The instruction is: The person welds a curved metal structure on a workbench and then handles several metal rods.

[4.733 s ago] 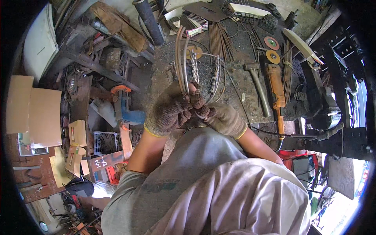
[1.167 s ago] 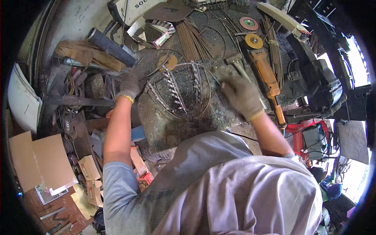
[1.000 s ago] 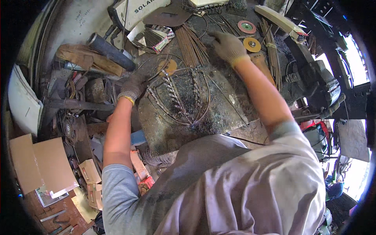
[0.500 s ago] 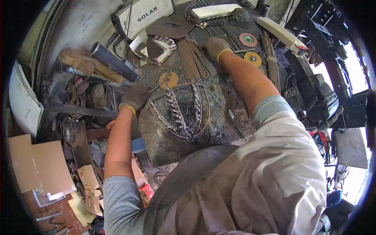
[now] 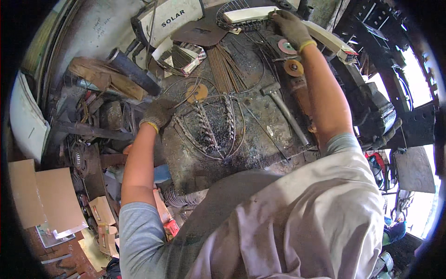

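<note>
A brown work glove covers my right hand [image 5: 291, 30], which reaches to the far side of the bench beside a long white box [image 5: 251, 14]. Its fingers are bent downward there, and anything within them is hidden. My gloved left hand [image 5: 157, 115] rests by the left end of a curved metal-rod frame [image 5: 206, 126] with spiky twisted strips inside it. The left fingers look curled, but what they close on is hidden. Behind the frame lies a yellow disc [image 5: 197, 93]. A metal hammer [image 5: 290, 116] lies to the right, below my right forearm.
Thin brown rods [image 5: 220, 69] lie behind the frame, next to an open box of rods [image 5: 179, 58]. A red-green disc [image 5: 285, 46] and another yellow disc [image 5: 293, 68] sit near my right wrist. A dark pipe [image 5: 134, 72] leans at left. A white case [image 5: 169, 21] stands behind.
My right hand has moved farther away and to the right, from beside the rods to the far edge by the white box. The hammer has come into sight. My left hand stays by the frame.
</note>
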A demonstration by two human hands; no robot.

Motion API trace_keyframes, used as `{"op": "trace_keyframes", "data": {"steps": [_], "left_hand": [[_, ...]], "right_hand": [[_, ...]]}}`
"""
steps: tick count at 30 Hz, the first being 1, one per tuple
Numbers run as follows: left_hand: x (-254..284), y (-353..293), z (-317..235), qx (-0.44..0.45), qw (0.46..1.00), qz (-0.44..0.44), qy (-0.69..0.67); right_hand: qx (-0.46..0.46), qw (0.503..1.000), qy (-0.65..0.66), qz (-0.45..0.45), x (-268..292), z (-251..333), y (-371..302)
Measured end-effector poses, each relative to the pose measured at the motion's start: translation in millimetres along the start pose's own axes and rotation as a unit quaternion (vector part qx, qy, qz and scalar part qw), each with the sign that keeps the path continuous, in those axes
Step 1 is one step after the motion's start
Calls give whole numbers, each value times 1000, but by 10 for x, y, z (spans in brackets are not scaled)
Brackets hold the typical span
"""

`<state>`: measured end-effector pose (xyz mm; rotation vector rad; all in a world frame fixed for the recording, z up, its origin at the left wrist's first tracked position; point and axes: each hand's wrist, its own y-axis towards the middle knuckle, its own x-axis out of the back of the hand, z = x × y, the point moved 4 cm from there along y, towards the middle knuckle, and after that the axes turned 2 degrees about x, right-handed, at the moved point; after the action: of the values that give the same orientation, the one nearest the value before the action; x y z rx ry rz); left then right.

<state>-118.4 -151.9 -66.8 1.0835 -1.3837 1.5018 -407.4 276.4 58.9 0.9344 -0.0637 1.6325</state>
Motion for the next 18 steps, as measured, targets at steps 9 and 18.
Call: {"op": "trace_keyframes", "data": {"steps": [9, 18], "left_hand": [[52, 156, 54, -46, 997, -55, -4], [766, -346, 528, 45, 946, -186, -263]], "right_hand": [[116, 971, 210, 9, 805, -281, -338], [-35, 753, 639, 149, 487, 371, -920]]}}
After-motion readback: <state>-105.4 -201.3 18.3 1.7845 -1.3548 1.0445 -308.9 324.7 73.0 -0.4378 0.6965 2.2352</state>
